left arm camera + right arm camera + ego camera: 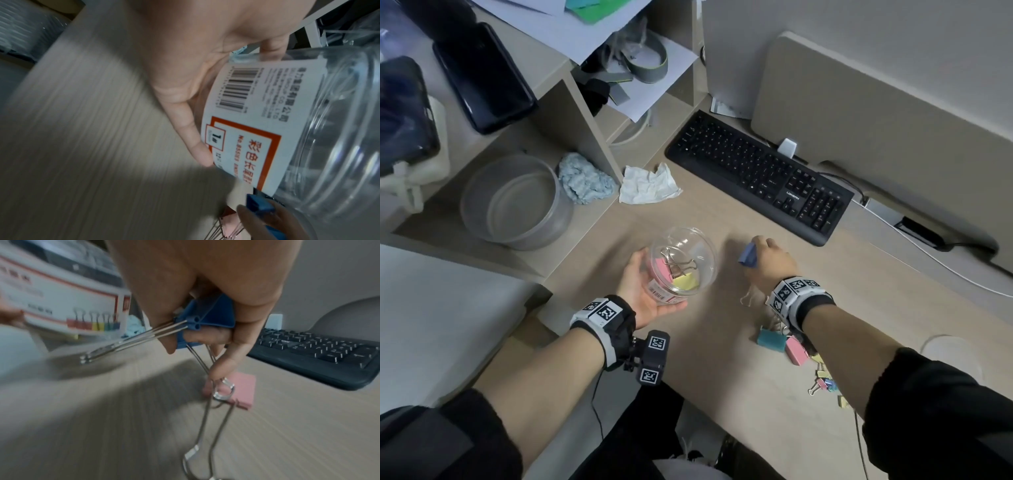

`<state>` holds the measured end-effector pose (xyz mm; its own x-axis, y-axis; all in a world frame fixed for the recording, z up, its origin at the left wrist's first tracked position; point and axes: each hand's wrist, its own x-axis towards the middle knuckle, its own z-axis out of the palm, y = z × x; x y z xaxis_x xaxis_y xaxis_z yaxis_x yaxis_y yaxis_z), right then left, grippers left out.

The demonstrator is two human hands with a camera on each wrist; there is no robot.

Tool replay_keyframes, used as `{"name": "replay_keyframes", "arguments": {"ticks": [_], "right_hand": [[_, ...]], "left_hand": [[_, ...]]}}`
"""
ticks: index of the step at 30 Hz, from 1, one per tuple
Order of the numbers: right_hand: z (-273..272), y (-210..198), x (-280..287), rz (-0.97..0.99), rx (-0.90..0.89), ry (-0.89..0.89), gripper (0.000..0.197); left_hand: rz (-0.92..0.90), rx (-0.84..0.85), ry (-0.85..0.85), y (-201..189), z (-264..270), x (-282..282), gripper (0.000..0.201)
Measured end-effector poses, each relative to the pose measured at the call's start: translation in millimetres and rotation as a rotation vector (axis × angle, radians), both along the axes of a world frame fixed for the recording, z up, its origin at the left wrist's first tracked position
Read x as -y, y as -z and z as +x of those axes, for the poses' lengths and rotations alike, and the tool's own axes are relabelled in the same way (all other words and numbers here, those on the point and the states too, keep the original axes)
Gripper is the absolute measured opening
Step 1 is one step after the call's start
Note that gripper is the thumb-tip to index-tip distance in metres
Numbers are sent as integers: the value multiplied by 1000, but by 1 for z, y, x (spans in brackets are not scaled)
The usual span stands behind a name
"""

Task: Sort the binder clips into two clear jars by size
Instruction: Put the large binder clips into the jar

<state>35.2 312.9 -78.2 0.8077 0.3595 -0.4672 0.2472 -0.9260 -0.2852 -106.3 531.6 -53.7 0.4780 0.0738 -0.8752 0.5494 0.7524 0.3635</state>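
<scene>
My left hand (637,287) grips a clear labelled jar (688,250), tilted with its mouth toward me; a pink and a yellow binder clip (677,274) lie inside. The left wrist view has my palm (185,68) against the jar's label (252,113). Just right of the jar, my right hand (770,261) pinches a large blue binder clip (746,256) above the desk. In the right wrist view my fingers (207,335) wrap the blue clip (214,316), its wire handles sticking out. A pink clip (238,391) sits below it; whether their handles are hooked together I cannot tell.
Loose clips of both sizes (796,349) lie on the desk under my right forearm. A black keyboard (756,174) is at the back right. A round translucent tub (482,192), a blue cloth (585,183) and crumpled paper (647,185) sit at the back left.
</scene>
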Motion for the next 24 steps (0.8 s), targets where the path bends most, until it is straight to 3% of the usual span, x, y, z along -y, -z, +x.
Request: {"name": "replay_keyframes", "arguments": {"ticks": [4, 7, 12, 15, 20, 24], "right_hand": [[3, -37, 7, 234, 47, 102, 48], [6, -78, 9, 411, 96, 173, 55], [-3, -133, 0, 536, 123, 174, 48], [-12, -150, -8, 511, 94, 130, 50], [-29, -158, -15, 295, 56, -31, 43], [-34, -162, -17, 258, 58, -40, 55]], "left_hand": [[29, 20, 9, -6, 7, 11, 63], [32, 33, -2, -12, 13, 22, 63], [-18, 97, 18, -26, 22, 41, 70], [-49, 144, 42, -38, 25, 52, 73], [-50, 217, 60, -52, 28, 61, 67], [-47, 244, 78, -57, 25, 62, 68]]}}
